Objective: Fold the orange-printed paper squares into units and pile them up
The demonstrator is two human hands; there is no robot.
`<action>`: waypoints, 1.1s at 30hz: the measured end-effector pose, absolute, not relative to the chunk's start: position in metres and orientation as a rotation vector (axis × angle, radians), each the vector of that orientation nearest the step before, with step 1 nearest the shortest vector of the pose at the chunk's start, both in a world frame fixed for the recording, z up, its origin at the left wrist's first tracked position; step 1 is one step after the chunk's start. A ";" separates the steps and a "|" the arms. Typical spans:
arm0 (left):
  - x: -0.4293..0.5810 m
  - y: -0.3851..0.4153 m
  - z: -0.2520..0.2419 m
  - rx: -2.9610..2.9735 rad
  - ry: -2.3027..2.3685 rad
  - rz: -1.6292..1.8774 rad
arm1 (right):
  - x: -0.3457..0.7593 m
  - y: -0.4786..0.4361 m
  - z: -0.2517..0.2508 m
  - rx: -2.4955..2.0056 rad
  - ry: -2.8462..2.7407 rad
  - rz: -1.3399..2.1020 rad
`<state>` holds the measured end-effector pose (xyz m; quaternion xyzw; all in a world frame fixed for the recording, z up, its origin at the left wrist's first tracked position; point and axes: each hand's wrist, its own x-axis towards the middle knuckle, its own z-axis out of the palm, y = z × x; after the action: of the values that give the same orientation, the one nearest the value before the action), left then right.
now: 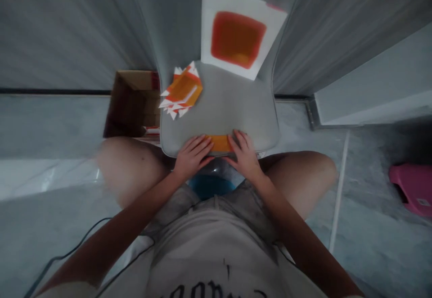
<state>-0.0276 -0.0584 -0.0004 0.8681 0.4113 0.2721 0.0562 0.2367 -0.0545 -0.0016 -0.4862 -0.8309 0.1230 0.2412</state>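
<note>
An orange folded piece of paper (218, 143) lies at the front edge of the grey chair seat (229, 104). My left hand (194, 153) holds its left end, fingers laid over the top and thumb along the near edge. At the other end, my right hand (245, 155) holds it in the same way, with its fingers slightly more apart. Both palms and the paper's underside are hidden. A loose pile of folded orange, red and white paper pieces (182, 90) sits at the seat's left side. Leaning on the backrest is a stack of white sheets with a blurred red-orange square (238, 39).
An open cardboard box (130, 104) stands on the floor left of the chair, with red-and-white paper inside. A pink plastic stool (413, 189) is at far right. A dark cable (79, 241) runs at lower left. Something blue (211, 186) shows between my legs.
</note>
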 end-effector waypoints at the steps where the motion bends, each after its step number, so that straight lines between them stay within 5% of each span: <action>1: -0.029 -0.059 -0.002 2.632 1.236 0.851 | 0.242 -0.056 -0.001 -1.315 -2.304 0.366; 10: -0.021 -0.084 0.015 2.465 1.277 0.976 | 0.266 -0.074 0.037 -1.174 -2.155 0.678; 20: 0.004 -0.163 0.062 1.360 1.177 0.413 | 0.242 -0.118 0.067 -1.308 -1.490 1.647; 33: 0.024 -0.157 0.054 0.452 1.253 0.827 | 0.213 -0.126 0.085 -1.495 -1.284 1.614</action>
<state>0.0242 -0.1573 0.0539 0.2037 0.5642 0.3724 0.7082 0.2132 -0.1258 0.0852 -0.5612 -0.4819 0.6060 0.2928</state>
